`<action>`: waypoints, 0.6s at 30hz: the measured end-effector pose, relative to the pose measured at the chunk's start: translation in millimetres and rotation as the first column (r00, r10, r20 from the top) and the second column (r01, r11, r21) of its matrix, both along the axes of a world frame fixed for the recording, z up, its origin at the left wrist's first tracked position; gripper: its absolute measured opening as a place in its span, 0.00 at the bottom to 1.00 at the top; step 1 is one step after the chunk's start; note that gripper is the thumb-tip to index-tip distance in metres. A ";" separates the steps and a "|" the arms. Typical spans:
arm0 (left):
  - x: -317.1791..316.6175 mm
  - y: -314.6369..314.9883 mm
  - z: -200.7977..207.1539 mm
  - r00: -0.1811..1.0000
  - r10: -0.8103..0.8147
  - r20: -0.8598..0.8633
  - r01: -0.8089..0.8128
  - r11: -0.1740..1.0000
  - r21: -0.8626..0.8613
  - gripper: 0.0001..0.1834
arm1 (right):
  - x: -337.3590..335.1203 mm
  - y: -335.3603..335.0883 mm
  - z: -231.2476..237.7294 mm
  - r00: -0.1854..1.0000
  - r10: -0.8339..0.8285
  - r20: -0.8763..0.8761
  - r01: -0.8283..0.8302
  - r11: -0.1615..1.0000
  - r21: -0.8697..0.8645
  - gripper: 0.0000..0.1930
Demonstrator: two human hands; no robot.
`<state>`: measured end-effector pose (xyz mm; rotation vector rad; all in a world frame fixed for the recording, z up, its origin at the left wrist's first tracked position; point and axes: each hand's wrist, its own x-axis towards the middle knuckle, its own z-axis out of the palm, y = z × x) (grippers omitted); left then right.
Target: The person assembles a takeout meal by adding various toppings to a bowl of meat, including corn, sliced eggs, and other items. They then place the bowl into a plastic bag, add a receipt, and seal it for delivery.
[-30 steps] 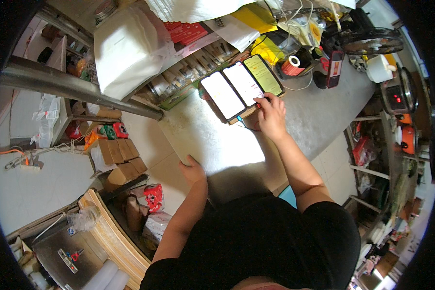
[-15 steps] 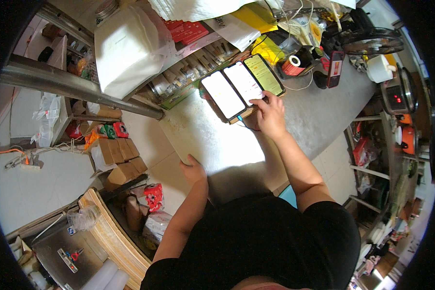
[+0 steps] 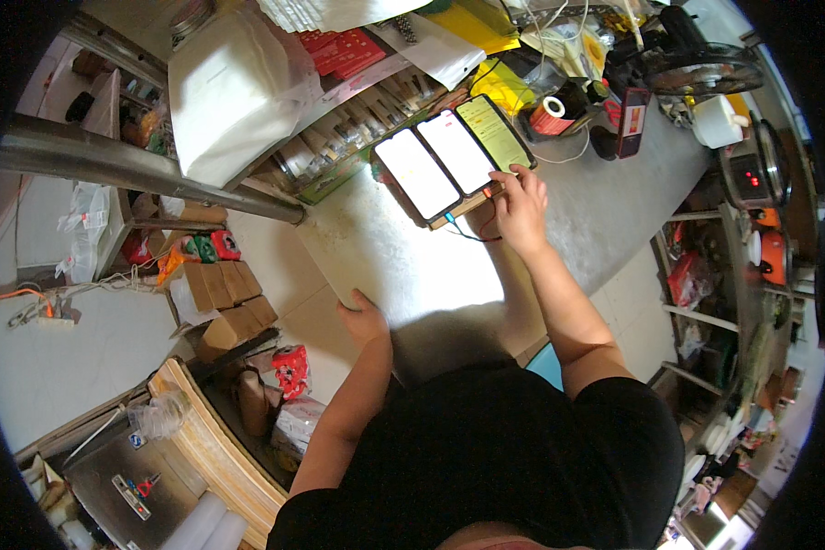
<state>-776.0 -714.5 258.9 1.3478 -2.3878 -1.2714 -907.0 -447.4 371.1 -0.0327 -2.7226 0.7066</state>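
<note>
Three lit smartphones stand side by side on a wooden stand: a white-screened left phone (image 3: 418,175), a white-screened middle phone (image 3: 456,153) and a yellow-green-screened right phone (image 3: 494,136). My right hand (image 3: 522,213) is at the lower edge of the middle and right phones, fingers apart and bent, holding nothing. Its index fingertip points at the lower part of the screens; whether it touches is unclear. At the left edge of the metal table (image 3: 357,247), my left hand (image 3: 365,321) grips the edge, thumb on top, other fingers partly hidden. Charging cables (image 3: 472,237) hang from the phones.
Behind the phones are a shelf of packed utensils (image 3: 339,137) and a white bag (image 3: 234,101). A label roll (image 3: 550,116), an upright red phone (image 3: 632,124) and a black fan (image 3: 701,69) stand at right. Cardboard boxes (image 3: 225,289) lie left below, near a metal post (image 3: 147,170).
My right hand has drawn back from the middle phone's screen toward the right phone's lower edge. The middle phone's screen content has changed. My left hand stays at the table edge.
</note>
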 end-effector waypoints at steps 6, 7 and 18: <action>-1.9 0.5 7.7 0.998 0.011 0.062 -0.011 1.000 0.007 0.31 | 0.3 -0.7 3.0 0.998 -0.025 0.064 0.024 1.000 0.020 0.21; -1.6 -0.2 6.4 0.998 0.009 0.065 -0.009 1.000 -0.005 0.32 | 0.0 -0.9 3.8 0.998 -0.030 0.061 0.029 1.000 0.002 0.21; -1.6 -0.3 5.0 0.997 0.003 0.074 0.000 0.999 -0.038 0.33 | -1.2 -3.1 2.8 0.999 -0.010 0.035 0.010 1.000 0.010 0.21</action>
